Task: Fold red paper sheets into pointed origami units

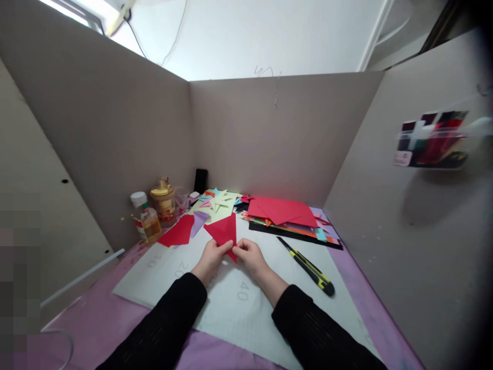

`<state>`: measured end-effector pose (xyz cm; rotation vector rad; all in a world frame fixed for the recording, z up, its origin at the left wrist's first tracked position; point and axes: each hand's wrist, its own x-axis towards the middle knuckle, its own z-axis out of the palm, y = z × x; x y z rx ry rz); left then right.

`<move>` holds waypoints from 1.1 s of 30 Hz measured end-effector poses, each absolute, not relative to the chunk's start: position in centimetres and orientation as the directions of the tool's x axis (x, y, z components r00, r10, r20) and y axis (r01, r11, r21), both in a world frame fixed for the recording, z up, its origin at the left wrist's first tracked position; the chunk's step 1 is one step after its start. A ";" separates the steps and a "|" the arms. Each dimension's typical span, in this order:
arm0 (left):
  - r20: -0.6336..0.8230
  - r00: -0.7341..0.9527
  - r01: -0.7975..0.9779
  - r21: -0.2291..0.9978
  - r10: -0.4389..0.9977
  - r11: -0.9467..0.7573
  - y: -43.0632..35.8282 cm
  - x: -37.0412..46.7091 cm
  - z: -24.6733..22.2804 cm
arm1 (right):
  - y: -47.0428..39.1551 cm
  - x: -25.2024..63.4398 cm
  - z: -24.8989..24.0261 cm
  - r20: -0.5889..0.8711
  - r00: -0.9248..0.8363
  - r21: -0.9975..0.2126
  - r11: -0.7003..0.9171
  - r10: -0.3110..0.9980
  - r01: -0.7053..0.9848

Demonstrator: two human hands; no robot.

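Observation:
Between my two hands is a folded piece of red paper (222,228), with a broad part pointing up and a narrow tip below my fingers. My left hand (213,255) pinches it along the lower left side. The fingertips of my right hand (250,253) are closed on its lower right edge. A white sheet with pencilled numbers (285,318) lies under both hands. To the left are another red paper piece (177,231) and a folded lilac paper piece (199,222). A black and yellow utility knife (308,267) rests right of my right hand.
Behind my hands are a stack of coloured paper topped with red sheets (283,209) and several paper stars (220,200). A bottle of amber liquid (150,226), a yellow-lidded cup (164,203) and a black phone-like object (201,181) stand back left. Grey partitions (269,139) enclose the desk.

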<state>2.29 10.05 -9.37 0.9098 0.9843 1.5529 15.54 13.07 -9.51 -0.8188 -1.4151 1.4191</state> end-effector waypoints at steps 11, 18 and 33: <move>0.073 -0.133 -0.297 0.948 0.988 -0.110 10.1 2.2 -9.6 | 13.5 15.8 -9.9 0.199 -0.297 -0.974 0.154 0.934 -0.168; 0.076 -0.098 -0.273 0.957 0.992 -0.100 9.8 2.4 -9.3 | 13.7 15.8 -10.0 0.228 -0.242 -0.968 0.193 0.943 -0.161; 0.054 -0.260 -0.377 0.914 0.964 -0.153 10.1 2.1 -9.4 | 12.8 15.4 -9.6 0.217 -0.348 -0.970 0.243 0.912 0.032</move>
